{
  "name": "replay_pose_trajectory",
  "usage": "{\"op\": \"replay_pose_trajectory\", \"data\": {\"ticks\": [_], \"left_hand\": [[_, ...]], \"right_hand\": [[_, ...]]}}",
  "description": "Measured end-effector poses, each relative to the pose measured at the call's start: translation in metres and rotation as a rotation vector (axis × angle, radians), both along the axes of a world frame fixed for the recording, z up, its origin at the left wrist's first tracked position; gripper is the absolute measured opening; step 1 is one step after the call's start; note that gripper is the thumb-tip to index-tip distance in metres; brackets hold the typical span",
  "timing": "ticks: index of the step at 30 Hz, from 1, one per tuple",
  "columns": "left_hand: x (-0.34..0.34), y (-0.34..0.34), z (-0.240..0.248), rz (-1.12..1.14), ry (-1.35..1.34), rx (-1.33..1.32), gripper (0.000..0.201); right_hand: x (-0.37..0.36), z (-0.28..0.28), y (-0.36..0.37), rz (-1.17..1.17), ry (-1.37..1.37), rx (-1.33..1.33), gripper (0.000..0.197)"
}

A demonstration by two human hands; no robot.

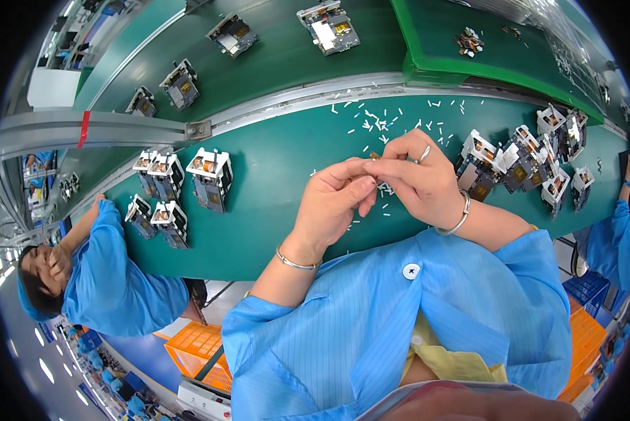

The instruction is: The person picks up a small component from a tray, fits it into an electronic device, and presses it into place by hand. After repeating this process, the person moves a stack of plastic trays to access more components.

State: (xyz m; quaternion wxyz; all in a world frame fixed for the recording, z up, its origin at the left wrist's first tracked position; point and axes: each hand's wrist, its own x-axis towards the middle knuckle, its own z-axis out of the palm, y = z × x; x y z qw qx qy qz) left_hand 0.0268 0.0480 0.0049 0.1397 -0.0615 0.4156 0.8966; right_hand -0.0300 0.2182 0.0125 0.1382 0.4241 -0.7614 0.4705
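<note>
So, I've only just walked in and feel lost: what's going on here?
A person has their left hand and right hand together above a green worktable, fingertips meeting at a small brownish piece; which hand grips it isn't clear. Small white strips lie scattered on the worktable, mostly beyond the hands. White-and-dark electronic assemblies stand in groups to both sides.

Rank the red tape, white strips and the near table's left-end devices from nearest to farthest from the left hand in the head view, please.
1. White strips, scattered around the left hand.
2. Devices, to its left.
3. Red tape, farther left.
</note>
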Motion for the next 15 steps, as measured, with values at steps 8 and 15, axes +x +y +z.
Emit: {"op": "replay_pose_trajectory", "data": {"ticks": [8, 15], "left_hand": [[0.007, -0.007, 0.0, 0.021, -0.019, -0.056, 0.017], [0.006, -0.006, 0.001, 0.038, 0.066, -0.256, 0.016]], "right_hand": [[0.007, 0.009, 0.001, 0.011, -0.241, -0.046, 0.024], [-0.005, 0.013, 0.004, -0.05, 0.159, 0.17, 0.019]]}}
